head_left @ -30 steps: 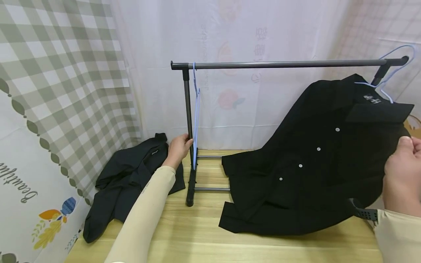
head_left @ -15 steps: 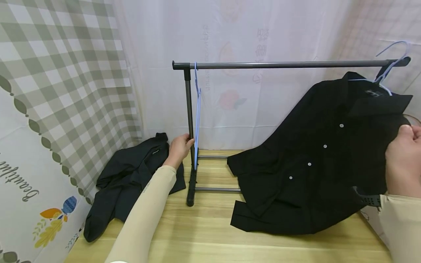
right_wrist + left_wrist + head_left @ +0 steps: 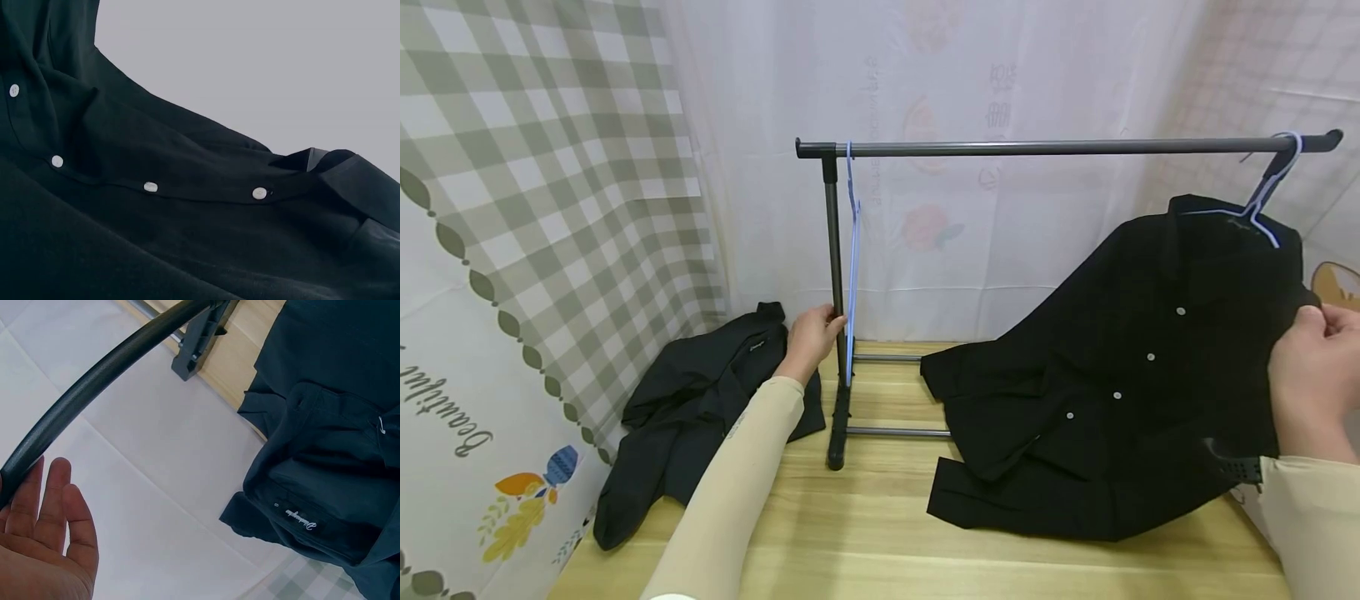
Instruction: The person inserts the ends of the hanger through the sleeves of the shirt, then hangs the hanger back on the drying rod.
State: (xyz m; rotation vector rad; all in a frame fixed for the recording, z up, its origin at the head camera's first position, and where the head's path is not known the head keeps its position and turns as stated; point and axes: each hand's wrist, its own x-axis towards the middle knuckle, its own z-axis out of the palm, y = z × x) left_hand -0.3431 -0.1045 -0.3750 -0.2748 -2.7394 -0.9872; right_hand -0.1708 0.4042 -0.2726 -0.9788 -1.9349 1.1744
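A black button-up shirt [image 3: 1120, 358] hangs slanted on a blue hanger [image 3: 1258, 200] at the right of the head view. The hanger's hook goes over the right end of the rack's top rail [image 3: 1045, 149]. My right hand [image 3: 1311, 375] pinches the shirt at its right-hand shoulder; in the right wrist view the shirt's button placket [image 3: 150, 187] runs across and the hand is out of sight. On the left, my left hand [image 3: 811, 342] holds the upright post [image 3: 832, 242] of the clothes rack, fingers [image 3: 55, 500] behind it.
A second blue hanger [image 3: 853, 275] hangs on the rail beside the left post. Another dark shirt [image 3: 700, 408] lies crumpled on the wooden table [image 3: 865, 533], left of the rack. Checked cloth [image 3: 587, 150] and white curtain [image 3: 970, 250] enclose the space.
The right-hand hanger's hook has come down from above the rail to over it, and the shirt's collar has dropped with it. My right hand has lowered slightly; the left hand stays on the post.
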